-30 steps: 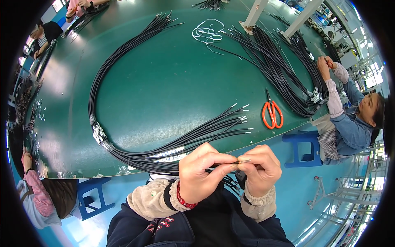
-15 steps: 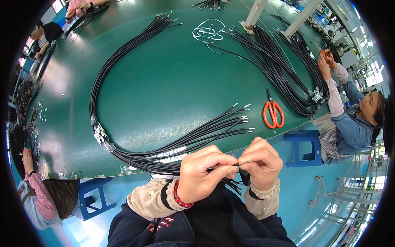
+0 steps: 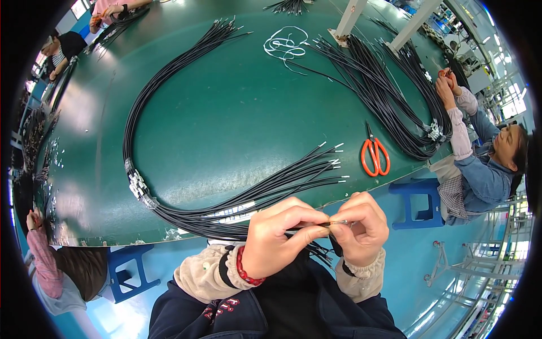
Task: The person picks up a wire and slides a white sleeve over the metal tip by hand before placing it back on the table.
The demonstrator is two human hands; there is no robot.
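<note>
A: Head view, item one?
B: Black wire (image 3: 316, 225), thin and single, held just off the near edge of the green table (image 3: 226, 113). Left hand (image 3: 279, 234) pinches it between thumb and fingertips; right hand (image 3: 361, 226) pinches its metal-tipped end, other fingers curled in.

A: Handling?
B: Judged light and limp; it will sag unless both hands hold it close together. Grip the insulation just behind the tip. The bare end looks fine and easily bent.

A: Item two?
B: Bundle of black wires (image 3: 169, 113), looped across the table, its loose ends fanned near the hands.

A: Others?
B: Orange scissors (image 3: 374, 155), well apart to the right. A co-worker's hands (image 3: 446, 85) at a second bundle (image 3: 389, 96).
</note>
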